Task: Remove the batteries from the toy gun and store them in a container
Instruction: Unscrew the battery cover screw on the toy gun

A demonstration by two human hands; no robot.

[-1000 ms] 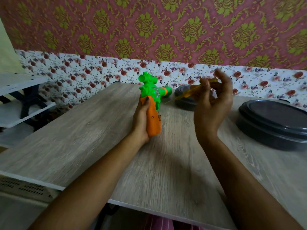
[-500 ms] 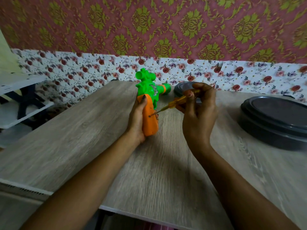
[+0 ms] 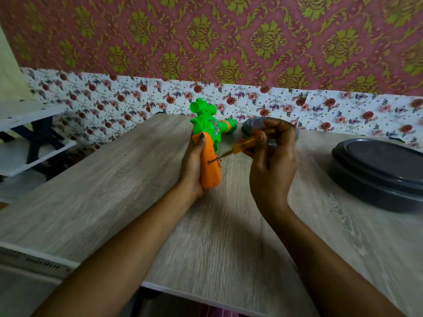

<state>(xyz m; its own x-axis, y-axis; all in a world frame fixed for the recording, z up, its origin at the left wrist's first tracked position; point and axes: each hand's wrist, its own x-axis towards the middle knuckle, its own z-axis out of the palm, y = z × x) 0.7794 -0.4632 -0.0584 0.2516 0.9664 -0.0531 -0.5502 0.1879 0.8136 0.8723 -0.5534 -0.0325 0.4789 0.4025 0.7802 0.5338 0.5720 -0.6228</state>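
A toy gun (image 3: pixel 207 133) with a green body and an orange handle stands over the wooden table (image 3: pixel 109 193). My left hand (image 3: pixel 193 165) grips the orange handle from the left, thumb lying along it. My right hand (image 3: pixel 272 161) pinches a small screwdriver (image 3: pixel 242 146) with a clear yellow handle. Its metal tip sits in a hole on the side of the orange handle. No batteries are visible.
A large dark round container (image 3: pixel 377 172) with its lid on sits at the right of the table. A smaller dark round container (image 3: pixel 251 125) stands behind my right hand, near the floral wall. White shelves (image 3: pixel 25 138) are off to the left.
My right hand came down from a raised position and brought the screwdriver tip onto the gun's orange handle. My left hand kept its hold on the gun.
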